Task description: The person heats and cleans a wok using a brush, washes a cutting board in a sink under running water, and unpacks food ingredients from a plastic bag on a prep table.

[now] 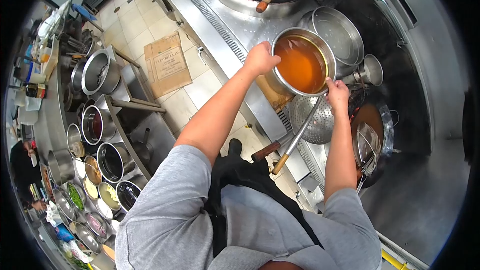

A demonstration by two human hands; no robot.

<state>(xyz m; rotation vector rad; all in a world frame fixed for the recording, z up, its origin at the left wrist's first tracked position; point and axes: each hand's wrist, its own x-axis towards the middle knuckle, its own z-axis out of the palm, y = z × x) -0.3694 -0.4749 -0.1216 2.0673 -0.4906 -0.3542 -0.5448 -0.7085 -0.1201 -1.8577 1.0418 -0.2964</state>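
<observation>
Metal pot of amber liquid, over metal surface, near perforated strainer. Left hand, right hand gripping opposite rim sides. Apparently filled, raised; release not yet done.

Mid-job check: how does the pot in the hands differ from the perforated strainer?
The pot holds amber liquid; the perforated strainer shows none. The pot's visible wall is solid; the perforated strainer's is dotted with holes. Both are round, silvery metal.
</observation>
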